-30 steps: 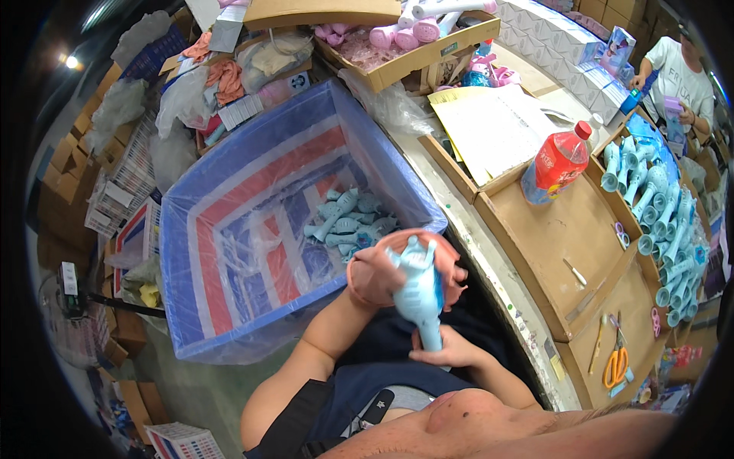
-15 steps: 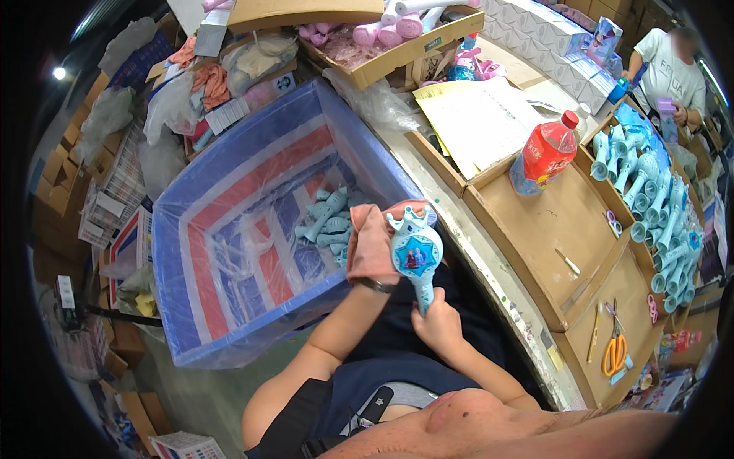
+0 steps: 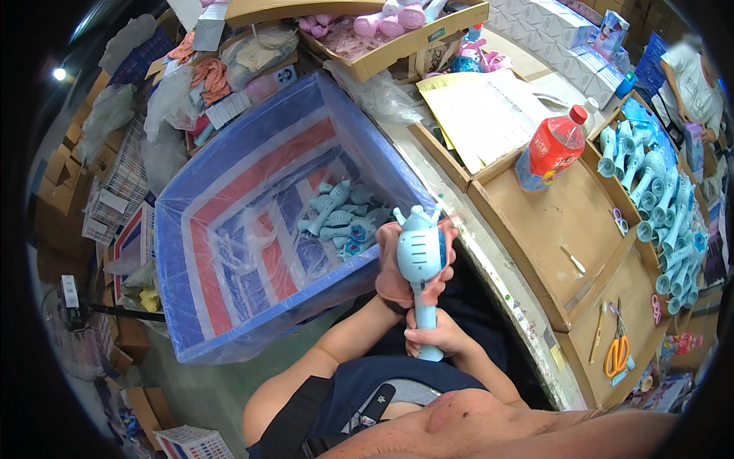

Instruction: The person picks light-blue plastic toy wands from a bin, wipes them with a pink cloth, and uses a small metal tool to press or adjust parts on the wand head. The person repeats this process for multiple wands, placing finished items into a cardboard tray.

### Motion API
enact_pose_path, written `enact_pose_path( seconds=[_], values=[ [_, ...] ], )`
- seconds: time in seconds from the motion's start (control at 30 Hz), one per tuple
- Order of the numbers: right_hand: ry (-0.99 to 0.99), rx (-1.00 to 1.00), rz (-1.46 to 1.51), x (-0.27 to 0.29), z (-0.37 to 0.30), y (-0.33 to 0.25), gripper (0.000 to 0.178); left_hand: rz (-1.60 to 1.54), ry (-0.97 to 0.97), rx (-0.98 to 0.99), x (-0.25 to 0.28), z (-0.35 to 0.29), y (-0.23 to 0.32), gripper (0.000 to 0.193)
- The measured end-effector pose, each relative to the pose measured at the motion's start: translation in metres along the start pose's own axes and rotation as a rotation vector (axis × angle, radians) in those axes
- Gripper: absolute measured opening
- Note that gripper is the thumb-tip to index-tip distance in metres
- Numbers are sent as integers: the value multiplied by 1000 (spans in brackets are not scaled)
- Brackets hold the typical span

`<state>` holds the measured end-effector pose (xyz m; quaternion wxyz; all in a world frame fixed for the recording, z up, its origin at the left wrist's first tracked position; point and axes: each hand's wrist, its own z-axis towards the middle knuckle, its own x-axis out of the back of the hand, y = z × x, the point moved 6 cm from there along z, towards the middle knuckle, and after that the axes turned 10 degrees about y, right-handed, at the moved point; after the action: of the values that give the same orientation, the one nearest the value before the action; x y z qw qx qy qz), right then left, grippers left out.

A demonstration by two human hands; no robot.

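A light-blue toy wand (image 3: 421,256) stands upright in front of me, its crown-shaped tip up and its plain slotted back turned to me. My right hand (image 3: 440,334) is closed round the lower handle. Behind the round head, my left hand (image 3: 448,256) curls a salmon-pink cloth (image 3: 391,268) against the wand; the fingertips show at the head's right side. Several similar light-blue wands (image 3: 336,213) lie in the blue plastic-lined bin (image 3: 229,348) to the left, just past my left hand.
The worktable's edge (image 3: 489,283) runs along my right. Cardboard trays (image 3: 527,229) there hold a red-capped bottle (image 3: 549,149), orange scissors (image 3: 616,352) and small tools. Many light-blue wand parts (image 3: 665,199) fill a far-right tray. A person (image 3: 692,88) works beyond it.
The wand has turned from its picture side to its slotted back and come lower, nearer my body. My cloth-covered left hand has moved right, behind the head. The right hand still grips the handle.
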<state>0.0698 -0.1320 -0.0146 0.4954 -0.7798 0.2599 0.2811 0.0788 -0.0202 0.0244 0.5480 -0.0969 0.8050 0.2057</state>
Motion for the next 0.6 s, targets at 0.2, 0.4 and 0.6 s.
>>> enact_pose_path(
  seconds=[0.2, 0.4, 0.6],
  values=[
    [518, 246, -594, 39, 4, -5, 23, 257, -15, 27, 1, 10, -10, 91],
    [745, 253, -1316, 53, -19, -18, 37, 736, 46, -600, -4, 5, 51, 54],
    [595, 21, -1464, 41, -54, -9, 35, 1490, -242, -566, 17, 9, 46, 16]
  ],
)
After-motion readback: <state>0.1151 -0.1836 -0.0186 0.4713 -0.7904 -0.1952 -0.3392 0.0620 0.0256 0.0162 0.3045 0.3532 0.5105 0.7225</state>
